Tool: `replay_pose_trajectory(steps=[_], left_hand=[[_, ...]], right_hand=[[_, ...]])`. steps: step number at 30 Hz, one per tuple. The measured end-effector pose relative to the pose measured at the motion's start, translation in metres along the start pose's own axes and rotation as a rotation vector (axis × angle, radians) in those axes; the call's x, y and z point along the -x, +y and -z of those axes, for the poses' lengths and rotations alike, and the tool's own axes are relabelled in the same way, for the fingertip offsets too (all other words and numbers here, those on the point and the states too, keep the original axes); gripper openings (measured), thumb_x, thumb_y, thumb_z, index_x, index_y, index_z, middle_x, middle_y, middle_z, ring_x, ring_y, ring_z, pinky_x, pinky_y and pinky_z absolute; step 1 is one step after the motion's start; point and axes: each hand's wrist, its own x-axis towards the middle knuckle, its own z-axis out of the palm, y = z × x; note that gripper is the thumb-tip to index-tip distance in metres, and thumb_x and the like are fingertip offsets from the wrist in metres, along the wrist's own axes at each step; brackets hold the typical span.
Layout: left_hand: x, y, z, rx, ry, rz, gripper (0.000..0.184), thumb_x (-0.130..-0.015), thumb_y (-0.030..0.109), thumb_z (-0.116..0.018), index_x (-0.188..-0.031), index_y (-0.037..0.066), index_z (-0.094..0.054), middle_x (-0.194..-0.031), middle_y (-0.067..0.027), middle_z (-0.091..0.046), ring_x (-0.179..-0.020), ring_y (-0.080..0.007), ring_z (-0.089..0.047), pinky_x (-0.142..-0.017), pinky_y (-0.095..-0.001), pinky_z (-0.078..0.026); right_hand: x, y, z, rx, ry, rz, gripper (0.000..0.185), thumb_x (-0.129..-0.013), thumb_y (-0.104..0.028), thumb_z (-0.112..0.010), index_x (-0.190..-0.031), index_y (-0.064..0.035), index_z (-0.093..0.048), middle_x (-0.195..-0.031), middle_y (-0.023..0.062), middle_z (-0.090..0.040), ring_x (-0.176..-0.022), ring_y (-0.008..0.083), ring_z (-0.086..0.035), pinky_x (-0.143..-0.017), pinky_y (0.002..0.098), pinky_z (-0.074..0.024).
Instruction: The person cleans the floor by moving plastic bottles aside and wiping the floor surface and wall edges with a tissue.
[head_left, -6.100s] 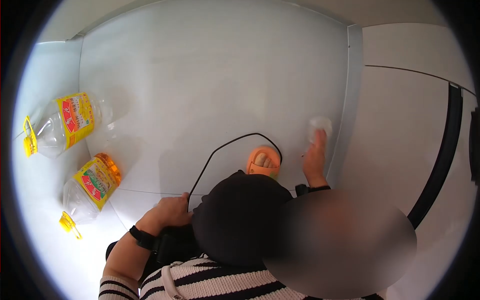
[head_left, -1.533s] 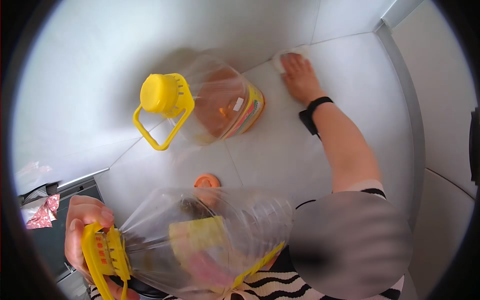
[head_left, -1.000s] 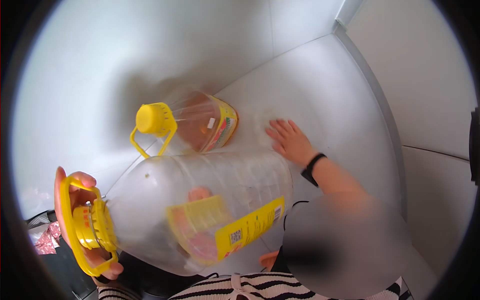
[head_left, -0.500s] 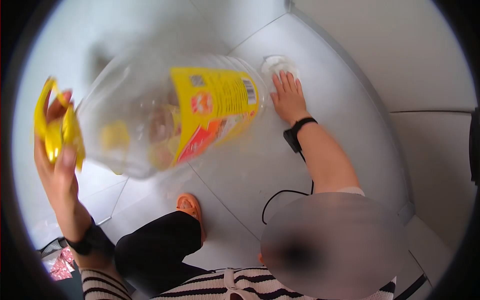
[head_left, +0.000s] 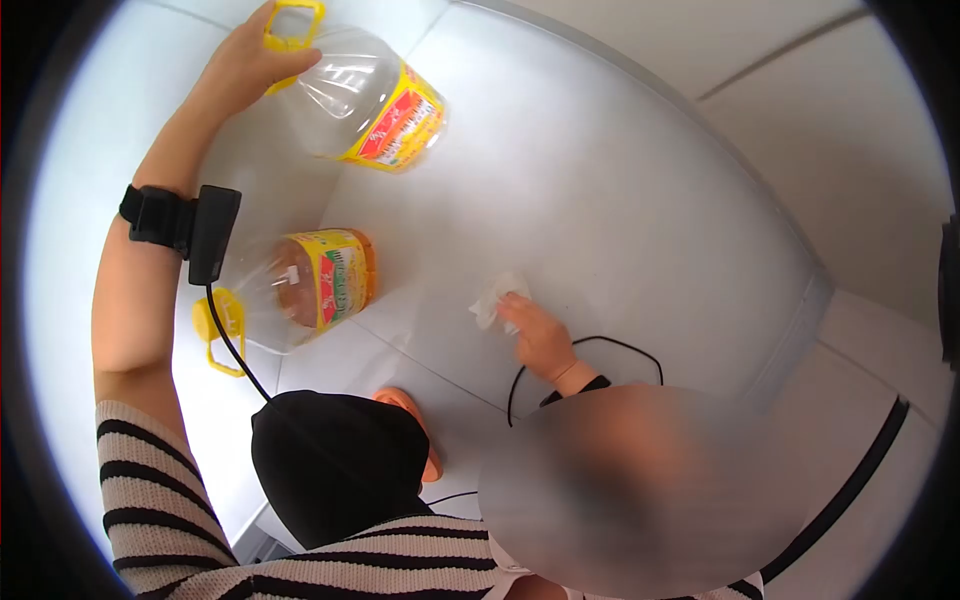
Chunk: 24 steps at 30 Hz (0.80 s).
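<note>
My left hand (head_left: 245,65) reaches out at the upper left, closed around the yellow-capped neck of a large clear oil jug (head_left: 345,85). This jug has a yellow and red label and looks nearly empty. A second oil jug (head_left: 300,275), with amber oil in its lower part and a yellow cap and handle, stands on the floor below it, closer to me. Low in the middle, my right hand (head_left: 545,340) has its fingers closed on a crumpled white tissue (head_left: 492,300) against the floor. Whether the held jug touches the floor, I cannot tell.
Grey tiles make up the floor (head_left: 620,230), bordered on the right by pale cabinet fronts (head_left: 780,60). A black cable (head_left: 640,347) loops near my right wrist. My knee (head_left: 335,465) and orange slipper (head_left: 432,462) are at the lower middle.
The held jug has moved from close in front of the camera to farther away at the upper left. The second jug now shows. My right hand and the tissue have come nearer to me.
</note>
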Motion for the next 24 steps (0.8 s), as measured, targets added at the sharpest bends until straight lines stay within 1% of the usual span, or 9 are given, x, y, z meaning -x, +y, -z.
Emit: replay_pose_trajectory(steps=[3, 7, 10, 12, 16, 19, 20, 21, 24], left_hand=[[0.001, -0.01, -0.026, -0.061, 0.074, -0.083, 0.082, -0.074, 0.042, -0.067, -0.132, -0.004, -0.032, -0.117, -0.024, -0.051, -0.106, -0.0318, -0.052, -0.089, -0.0351, -0.042], [0.001, -0.009, -0.034, -0.092, 0.139, -0.103, 0.084, -0.073, 0.044, -0.068, -0.131, -0.005, -0.033, -0.119, -0.0259, -0.049, -0.11, -0.0317, -0.05, -0.091, -0.0348, -0.04], [-0.008, -0.018, -0.04, -0.09, 0.042, -0.115, 0.085, -0.074, 0.046, -0.067, -0.131, -0.006, -0.032, -0.121, -0.0256, -0.048, -0.114, -0.0311, -0.048, -0.094, -0.0341, -0.038], [0.007, -0.028, -0.039, 0.044, 0.111, -0.041, 0.083, -0.077, 0.044, -0.065, -0.132, -0.006, -0.03, -0.126, -0.0253, -0.045, -0.119, -0.0304, -0.043, -0.097, -0.0334, -0.036], [0.037, -0.048, -0.033, -0.069, 0.13, -0.153, 0.076, -0.081, 0.039, -0.063, -0.135, -0.002, -0.029, -0.133, -0.0221, -0.039, -0.123, -0.0283, -0.039, -0.098, -0.035, -0.036], [0.072, -0.059, -0.003, 0.15, 0.14, -0.033, 0.065, -0.085, 0.029, -0.059, -0.138, 0.007, -0.027, -0.14, -0.0141, -0.031, -0.128, -0.0258, -0.034, -0.099, -0.0378, -0.036], [0.089, -0.06, 0.011, 0.229, 0.129, -0.023, 0.063, -0.086, 0.027, -0.058, -0.138, 0.011, -0.027, -0.141, -0.0118, -0.03, -0.128, -0.0251, -0.033, -0.099, -0.0386, -0.036], [0.106, -0.062, 0.022, 0.233, 0.152, -0.061, 0.06, -0.087, 0.026, -0.056, -0.138, 0.012, -0.028, -0.141, -0.0114, -0.03, -0.129, -0.0252, -0.032, -0.099, -0.0385, -0.036], [0.164, -0.072, 0.043, 0.125, 0.187, -0.143, 0.054, -0.09, 0.025, -0.051, -0.138, 0.014, -0.029, -0.141, -0.0111, -0.03, -0.13, -0.026, -0.03, -0.101, -0.039, -0.034]], right_hand=[[-0.007, 0.003, 0.049, -0.205, 0.258, -0.093, 0.039, -0.076, 0.003, -0.039, -0.107, -0.0071, -0.061, -0.109, 0.0147, -0.06, -0.104, 0.0296, -0.056, -0.092, 0.0343, -0.0428], [-0.012, 0.068, 0.139, 0.098, 0.626, -0.347, 0.046, -0.075, 0.006, -0.034, -0.113, -0.0041, -0.057, -0.117, 0.0144, -0.056, -0.112, 0.0268, -0.051, -0.096, 0.034, -0.0383], [0.006, 0.157, 0.171, 0.351, 0.639, -0.311, 0.051, -0.074, 0.008, -0.033, -0.12, -0.0051, -0.052, -0.125, 0.0149, -0.051, -0.121, 0.0271, -0.043, -0.102, 0.0349, -0.0309], [0.017, 0.202, 0.155, 0.475, 0.709, -0.427, 0.052, -0.074, 0.009, -0.035, -0.122, -0.0057, -0.049, -0.128, 0.014, -0.047, -0.126, 0.0287, -0.036, -0.106, 0.037, -0.0241], [-0.034, 0.157, 0.066, 0.491, 0.559, -0.183, 0.037, -0.08, 0.0, -0.039, -0.114, -0.0057, -0.053, -0.121, 0.0161, -0.051, -0.122, 0.0321, -0.039, -0.104, 0.0402, -0.0266], [-0.009, 0.1, 0.009, 0.526, 0.336, -0.048, 0.032, -0.081, -0.003, -0.041, -0.11, -0.0055, -0.056, -0.12, 0.0147, -0.052, -0.116, 0.0323, -0.043, -0.099, 0.0414, -0.0324], [0.007, 0.082, -0.006, 0.378, 0.221, -0.06, 0.033, -0.081, -0.003, -0.041, -0.11, -0.0058, -0.056, -0.121, 0.0146, -0.051, -0.118, 0.0321, -0.042, -0.1, 0.0411, -0.0316], [0.023, 0.067, -0.02, 0.231, 0.112, -0.071, 0.034, -0.08, -0.002, -0.041, -0.11, -0.006, -0.056, -0.123, 0.0146, -0.05, -0.119, 0.0319, -0.041, -0.101, 0.0408, -0.0308], [0.06, 0.03, -0.049, 0.215, -0.043, 0.041, 0.033, -0.08, -0.002, -0.04, -0.109, -0.0061, -0.056, -0.122, 0.015, -0.05, -0.117, 0.0317, -0.043, -0.099, 0.0394, -0.0341]])
